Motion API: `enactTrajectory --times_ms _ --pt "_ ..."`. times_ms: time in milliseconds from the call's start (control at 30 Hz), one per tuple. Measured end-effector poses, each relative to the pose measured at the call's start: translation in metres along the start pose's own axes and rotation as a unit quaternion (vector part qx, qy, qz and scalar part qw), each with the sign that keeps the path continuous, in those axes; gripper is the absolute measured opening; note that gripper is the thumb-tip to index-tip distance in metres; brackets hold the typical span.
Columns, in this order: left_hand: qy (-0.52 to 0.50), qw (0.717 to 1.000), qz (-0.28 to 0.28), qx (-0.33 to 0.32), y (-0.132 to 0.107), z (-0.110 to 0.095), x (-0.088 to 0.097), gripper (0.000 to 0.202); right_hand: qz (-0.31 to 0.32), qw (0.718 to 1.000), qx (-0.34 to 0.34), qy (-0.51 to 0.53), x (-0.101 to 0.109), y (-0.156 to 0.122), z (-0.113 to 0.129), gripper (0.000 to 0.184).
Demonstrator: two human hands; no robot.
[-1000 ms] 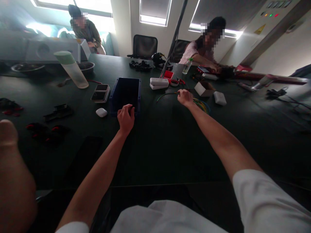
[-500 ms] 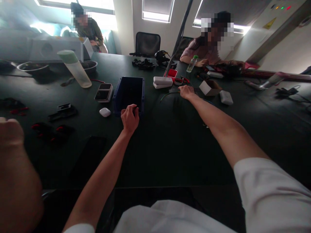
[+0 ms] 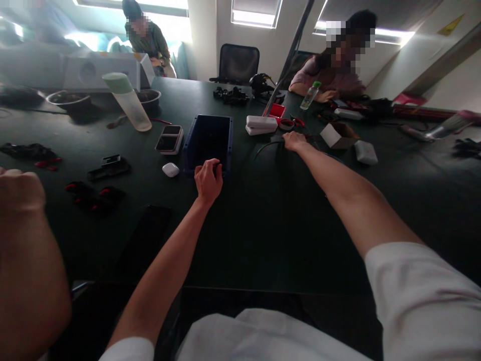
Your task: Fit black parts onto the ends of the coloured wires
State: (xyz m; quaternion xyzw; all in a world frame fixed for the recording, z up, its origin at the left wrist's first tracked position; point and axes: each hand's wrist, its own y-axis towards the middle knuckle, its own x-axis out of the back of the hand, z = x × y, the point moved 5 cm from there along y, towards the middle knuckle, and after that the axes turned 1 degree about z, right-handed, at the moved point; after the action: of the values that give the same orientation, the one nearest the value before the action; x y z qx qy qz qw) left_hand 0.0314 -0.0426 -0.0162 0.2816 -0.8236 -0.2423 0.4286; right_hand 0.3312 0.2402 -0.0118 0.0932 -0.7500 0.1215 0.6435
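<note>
A dark blue plastic bin [image 3: 229,135] stands on the table. My left hand [image 3: 208,181] is at its near edge with the fingers curled in; what lies between them, if anything, is hidden. My right arm reaches far forward, and my right hand [image 3: 295,140] is closed on a thin dark green cable [image 3: 267,145] lying on the table. One end of the cable curves out to the left of my fingers. A white case [image 3: 261,124] lies just beyond the cable, between the bin and my right hand.
An open carton [image 3: 338,136] and a white block [image 3: 366,152] lie right of my right hand. Left of the bin are a white earbud case [image 3: 170,170], a boxy device [image 3: 170,139] and a tilted bottle [image 3: 128,103]. Another person's arm [image 3: 28,250] is at the left edge.
My view has turned slightly left, so everything appears further right. Both hands stay at about the same places by the bin and the cable.
</note>
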Motion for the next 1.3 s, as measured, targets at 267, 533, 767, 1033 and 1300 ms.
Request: enactTrajectory --times_ms 267,533,767,1033,1300 --pt "-0.004 1.000 -0.021 -0.022 -0.001 0.000 -0.001 0.017 0.022 0.998 -0.036 -0.050 -0.010 0.004 -0.002 0.038" --pt "0.001 1.000 -0.020 -0.016 -0.001 0.000 0.000 0.014 0.015 0.997 -0.026 -0.073 -0.014 -0.003 0.001 0.039" --pt "-0.001 1.000 -0.024 -0.016 -0.001 -0.001 0.001 0.013 0.010 0.998 -0.015 -0.067 -0.011 -0.014 -0.002 0.040" --pt "-0.005 0.999 -0.028 -0.022 -0.001 -0.001 -0.001 0.014 0.010 0.998 -0.012 -0.062 -0.011 -0.022 -0.007 0.040" --pt "-0.004 1.000 -0.023 -0.016 -0.001 0.000 -0.002 0.015 -0.004 0.998 -0.006 -0.065 -0.001 -0.034 -0.009 0.044"
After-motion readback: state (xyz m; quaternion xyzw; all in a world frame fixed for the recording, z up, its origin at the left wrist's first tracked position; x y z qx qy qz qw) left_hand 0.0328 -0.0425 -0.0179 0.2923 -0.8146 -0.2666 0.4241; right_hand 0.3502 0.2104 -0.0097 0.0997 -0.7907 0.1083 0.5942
